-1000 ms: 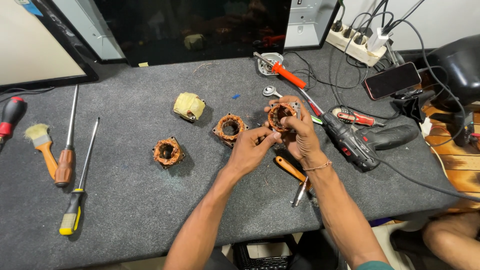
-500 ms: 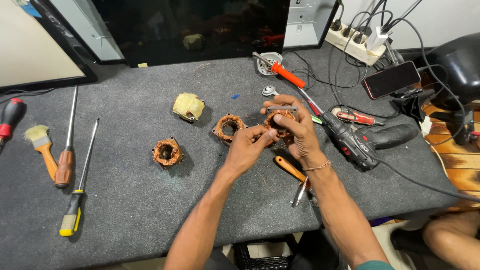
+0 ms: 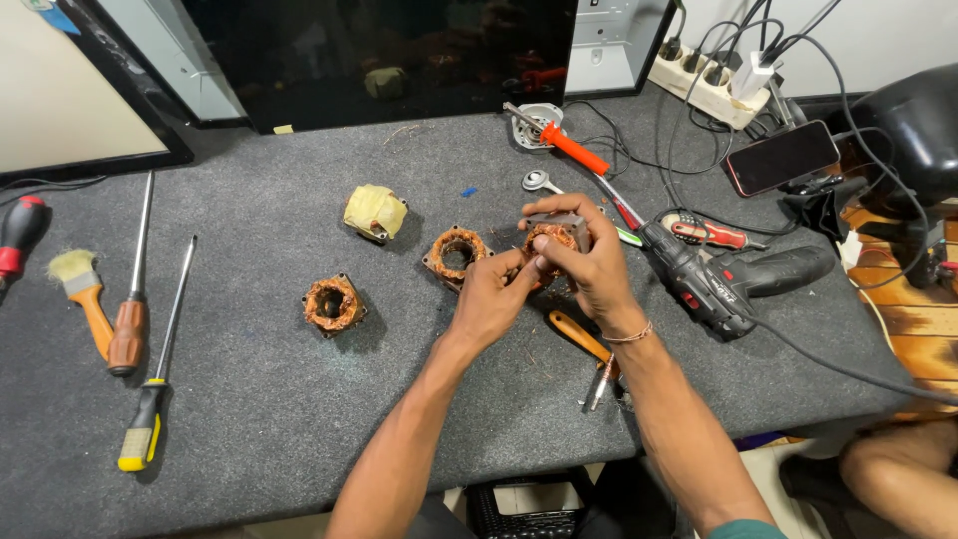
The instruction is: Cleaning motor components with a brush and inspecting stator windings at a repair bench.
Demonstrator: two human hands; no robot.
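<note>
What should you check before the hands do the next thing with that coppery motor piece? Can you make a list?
1. Both hands on the piece: right hand and left hand grip the copper-wound stator: ok.
2. Piece lifted off the table: cannot tell.
3. Other two stators lie apart from the hands: ok.
4. Orange-handled screwdriver lies right under the wrists: not ok.
5. Drill close to the right hand: not ok.

A repair workshop: a grey desk (image 3: pixel 249 419) carries screwdrivers (image 3: pixel 150 389) at 9 o'clock, a cordless drill (image 3: pixel 718 279) at 3 o'clock, copper-wound motor stators (image 3: pixel 334 304) at centre, and a power strip (image 3: pixel 704 85) at 1 o'clock.
</note>
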